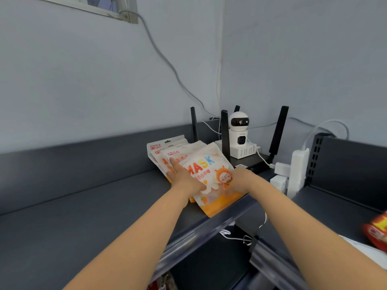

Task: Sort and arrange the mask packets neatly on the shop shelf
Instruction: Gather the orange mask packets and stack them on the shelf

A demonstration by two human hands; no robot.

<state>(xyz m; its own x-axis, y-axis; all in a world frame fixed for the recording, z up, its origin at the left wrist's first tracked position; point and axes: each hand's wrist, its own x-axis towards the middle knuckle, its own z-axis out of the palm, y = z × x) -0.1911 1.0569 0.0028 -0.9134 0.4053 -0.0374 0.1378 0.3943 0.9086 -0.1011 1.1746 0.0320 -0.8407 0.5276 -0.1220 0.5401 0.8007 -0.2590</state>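
Grip: left hand [185, 176] released, pressing flat on the fanned white-and-orange plastic mask packets [206, 164]; right hand [240, 178] at their right edge, pinching or pressing, can't tell.
Packets are gathered on the dark grey metal shelf [83, 206] but skewed; squaring up looks left.

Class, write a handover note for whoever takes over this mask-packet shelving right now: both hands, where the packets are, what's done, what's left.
Left hand: open, fingers flat on the mask packets.
Right hand: on the front packet at its right side; grip unclear.
Packets: one overlapping pile on the shelf, beside the security camera.
Done: packets gathered together.
Left: square the fanned pile; front packet lies askew, corner at the shelf's edge.
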